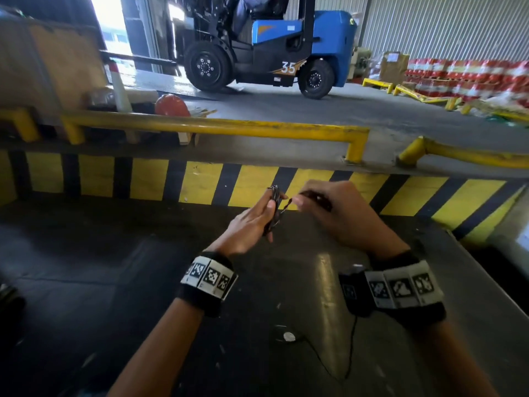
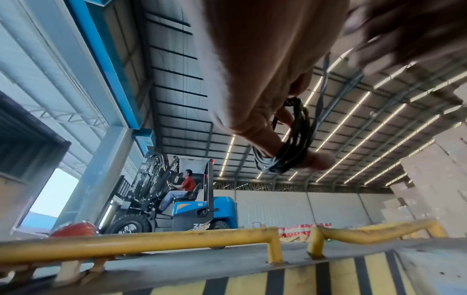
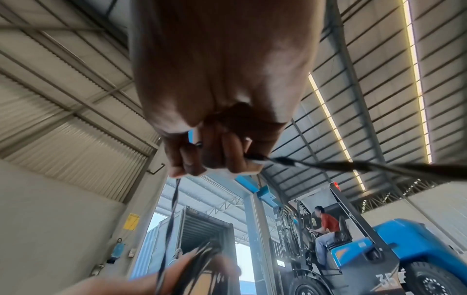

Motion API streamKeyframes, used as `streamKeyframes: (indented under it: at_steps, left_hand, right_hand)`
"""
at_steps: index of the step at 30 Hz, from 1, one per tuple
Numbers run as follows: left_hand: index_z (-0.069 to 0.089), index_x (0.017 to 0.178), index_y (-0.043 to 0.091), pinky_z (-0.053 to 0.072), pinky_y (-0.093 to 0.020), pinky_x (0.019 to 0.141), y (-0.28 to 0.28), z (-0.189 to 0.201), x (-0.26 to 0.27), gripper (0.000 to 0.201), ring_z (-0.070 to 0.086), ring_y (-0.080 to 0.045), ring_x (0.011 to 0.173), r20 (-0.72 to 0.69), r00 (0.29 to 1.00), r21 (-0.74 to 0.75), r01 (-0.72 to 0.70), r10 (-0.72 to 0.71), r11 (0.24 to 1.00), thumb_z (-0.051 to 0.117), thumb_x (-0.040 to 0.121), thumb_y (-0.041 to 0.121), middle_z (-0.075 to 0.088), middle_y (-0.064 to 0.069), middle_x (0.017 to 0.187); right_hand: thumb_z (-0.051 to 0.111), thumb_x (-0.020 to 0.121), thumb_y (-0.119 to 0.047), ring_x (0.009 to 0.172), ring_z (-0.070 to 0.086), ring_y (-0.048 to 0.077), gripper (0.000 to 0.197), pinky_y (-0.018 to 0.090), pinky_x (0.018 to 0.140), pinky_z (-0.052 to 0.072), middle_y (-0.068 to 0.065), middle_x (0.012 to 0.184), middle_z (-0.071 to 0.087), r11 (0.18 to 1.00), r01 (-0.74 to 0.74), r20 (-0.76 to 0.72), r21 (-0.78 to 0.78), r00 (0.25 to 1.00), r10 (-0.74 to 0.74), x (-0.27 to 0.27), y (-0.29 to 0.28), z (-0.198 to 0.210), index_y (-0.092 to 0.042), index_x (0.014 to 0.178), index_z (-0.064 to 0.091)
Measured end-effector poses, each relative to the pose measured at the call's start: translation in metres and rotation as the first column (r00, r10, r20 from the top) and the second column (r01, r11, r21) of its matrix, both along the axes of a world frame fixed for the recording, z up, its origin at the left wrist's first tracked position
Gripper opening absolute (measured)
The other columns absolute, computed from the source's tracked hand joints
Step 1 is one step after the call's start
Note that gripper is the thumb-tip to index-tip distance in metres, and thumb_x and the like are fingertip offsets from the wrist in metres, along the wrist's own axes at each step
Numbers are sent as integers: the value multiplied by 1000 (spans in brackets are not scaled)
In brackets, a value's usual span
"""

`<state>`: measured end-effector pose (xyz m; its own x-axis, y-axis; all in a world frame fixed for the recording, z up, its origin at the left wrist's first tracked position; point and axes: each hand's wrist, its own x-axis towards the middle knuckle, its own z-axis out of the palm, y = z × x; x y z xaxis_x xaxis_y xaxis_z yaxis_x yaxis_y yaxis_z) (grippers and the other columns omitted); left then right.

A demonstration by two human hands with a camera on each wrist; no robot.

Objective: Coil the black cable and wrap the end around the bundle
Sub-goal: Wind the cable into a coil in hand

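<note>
The black cable [image 1: 274, 207] is a small tight coil, held upright above the dark platform. My left hand [image 1: 269, 209] holds it, loops round the fingers and the thumb against them. In the left wrist view the coil [image 2: 290, 143] wraps my left hand's fingers [image 2: 260, 129]. My right hand [image 1: 297, 200], just right of the coil, pinches the cable's free end [image 1: 286, 207], which runs taut to the bundle. From my right hand [image 3: 192, 165] in its wrist view, a strand [image 3: 174, 199] drops to the blurred coil [image 3: 202, 259], and the cable's tail [image 3: 328, 165] trails off right.
A dark metal platform [image 1: 143, 282] lies under my hands. Beyond it are a yellow-and-black striped edge [image 1: 200, 181] and a yellow guard rail [image 1: 217, 126]. A blue forklift [image 1: 274, 47] with a driver stands on the floor behind. An orange hard hat [image 1: 171, 106] sits left.
</note>
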<state>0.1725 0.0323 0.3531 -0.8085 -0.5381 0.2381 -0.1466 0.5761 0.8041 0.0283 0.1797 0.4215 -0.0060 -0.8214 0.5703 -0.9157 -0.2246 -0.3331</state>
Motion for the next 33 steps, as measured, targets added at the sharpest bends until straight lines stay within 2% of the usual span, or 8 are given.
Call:
streamKeyframes:
  at_steps: [5,8,12,15,20,27,30,33]
  left_hand:
    - [47,136,30,51,-44,79,28,-4,8,40,64,-25,74,-185,957,233,265,-225,936,23,107,45,61,-27,108]
    - [43,139,22,53,-36,76,45,10,16,42,64,-28,76,-266,927,309,343,-265,887,20,109,39,64,-21,106]
    - [36,143,14,55,-38,79,48,25,26,45,64,-31,78,-426,866,352,427,-263,833,19,109,38,63,-16,107]
    - [37,145,20,55,-43,83,38,30,24,45,64,-31,83,-460,863,332,385,-209,861,18,109,39,62,-19,111]
    - [30,148,16,55,-34,77,12,32,12,43,61,-31,75,-494,866,315,258,-75,913,17,110,32,55,-20,109]
    - [35,142,45,50,-58,96,-37,12,2,59,71,-28,89,-33,985,-73,-172,170,982,17,90,67,65,-6,115]
    - [26,146,51,44,-57,103,-35,-3,7,65,63,-35,116,124,982,-75,-138,146,988,13,86,73,58,-12,141]
    - [32,133,56,45,-49,101,-20,-17,11,34,65,-31,108,137,989,-4,-60,60,998,21,101,59,67,-7,116]
  right_hand:
    - [53,103,-31,60,54,13,35,21,61,36,8,69,64,997,69,47,-38,997,-68,-28,-37,23,-9,79,66]
    - [48,106,-26,55,46,4,44,23,61,36,0,61,52,1000,13,215,19,976,-16,-38,-58,1,1,73,58]
    - [48,106,-25,65,58,1,37,22,64,46,12,77,64,993,-94,517,69,855,45,-32,-65,-53,8,101,63]
    - [54,103,-23,69,62,0,28,19,65,49,-10,79,66,974,-225,705,7,692,154,-5,-58,-91,-1,119,62]
    - [41,104,-39,44,37,0,39,14,41,30,-12,55,44,959,-261,828,109,558,58,46,-38,-135,-9,84,57]
    - [55,102,-24,50,49,-2,34,11,52,37,-14,56,55,966,-218,537,135,836,114,58,0,-108,-25,69,60]
    - [51,101,-34,56,54,7,32,20,55,42,-8,64,57,986,-138,384,91,918,93,44,10,-66,-18,76,62]
    - [51,103,-27,60,55,8,27,15,57,40,-9,67,57,999,-36,260,-11,965,38,28,9,-29,-22,78,62]
